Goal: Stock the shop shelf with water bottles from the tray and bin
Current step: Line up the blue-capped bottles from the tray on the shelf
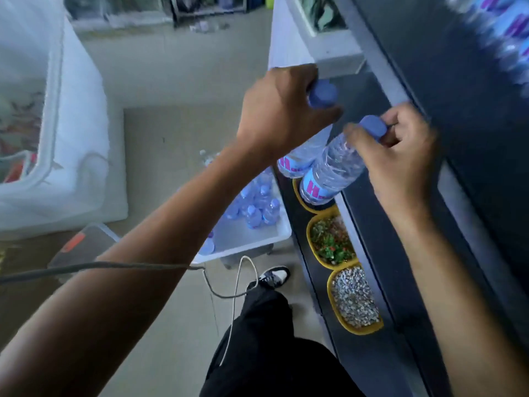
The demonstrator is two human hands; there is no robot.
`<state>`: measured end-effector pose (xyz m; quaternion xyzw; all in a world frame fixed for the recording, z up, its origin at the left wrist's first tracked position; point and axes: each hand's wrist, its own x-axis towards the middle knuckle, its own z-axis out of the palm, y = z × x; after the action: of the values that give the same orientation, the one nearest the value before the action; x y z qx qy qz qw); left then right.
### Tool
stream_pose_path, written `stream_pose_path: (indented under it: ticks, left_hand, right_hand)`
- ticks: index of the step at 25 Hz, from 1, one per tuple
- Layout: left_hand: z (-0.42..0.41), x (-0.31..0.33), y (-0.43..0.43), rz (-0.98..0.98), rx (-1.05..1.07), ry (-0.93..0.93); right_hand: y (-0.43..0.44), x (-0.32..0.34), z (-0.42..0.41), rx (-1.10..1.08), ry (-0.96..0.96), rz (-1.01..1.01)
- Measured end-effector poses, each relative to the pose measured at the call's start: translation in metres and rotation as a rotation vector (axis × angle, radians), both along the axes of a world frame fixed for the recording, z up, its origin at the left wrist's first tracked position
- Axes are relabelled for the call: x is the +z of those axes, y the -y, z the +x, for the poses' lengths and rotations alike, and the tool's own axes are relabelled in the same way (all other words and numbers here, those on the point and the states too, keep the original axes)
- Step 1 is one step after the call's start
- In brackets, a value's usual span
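Observation:
My left hand [282, 110] grips the neck of a clear water bottle [303, 156] with a blue cap, held upright in the air. Close on its right, my right hand [400, 150] pinches the capped neck of a second water bottle [332, 170] with a pink-lettered label. Both bottles hang beside the dark shop shelf [446, 116], whose upper level holds several blurred bottles [506, 32] at the top right. Down on the floor a white tray [257, 237] carries several more blue-capped bottles [257, 204].
Yellow bowls of grain [353, 300] and mixed greens [332, 240] line the lower shelf ledge under the bottles. A large white bin [71, 133] stands at left. A cable [120, 265] crosses my left forearm. My leg and shoe [274, 276] stand by the tray.

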<state>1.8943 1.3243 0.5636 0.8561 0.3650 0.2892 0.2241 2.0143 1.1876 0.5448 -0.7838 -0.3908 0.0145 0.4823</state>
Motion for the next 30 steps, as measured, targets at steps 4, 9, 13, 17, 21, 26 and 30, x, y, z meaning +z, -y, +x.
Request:
stream_pose_path:
  ticks: [4,9,13,17,21,26,30]
  left_hand:
    - [0.061,0.083,0.009,0.085,-0.187,0.100]
    - [0.149,0.129,0.032,0.048,-0.361,0.210]
    - [0.212,0.124,0.062,-0.007,-0.460,0.238]
    - [0.262,0.104,0.094,-0.022,-0.556,0.184]
    - [0.294,0.086,0.116,-0.003,-0.608,0.219]
    - [0.291,0.042,0.118,-0.191,-0.685,0.352]
    - [0.290,0.000,0.100,-0.315,-0.827,0.358]
  right_hand:
    - [0.034,0.085,0.051,-0.150,0.060,0.107]
    - [0.088,0.135,0.115,-0.362,0.160,0.067]
    - [0.122,0.129,0.147,-0.457,0.187,-0.074]
    - [0.141,0.115,0.168,-0.579,0.231,-0.019]
    - [0.145,0.078,0.165,-0.654,0.118,0.137]
    - [0.144,0.006,0.144,-0.587,-0.124,0.245]
    - [0.145,-0.027,0.140,-0.615,-0.208,0.131]
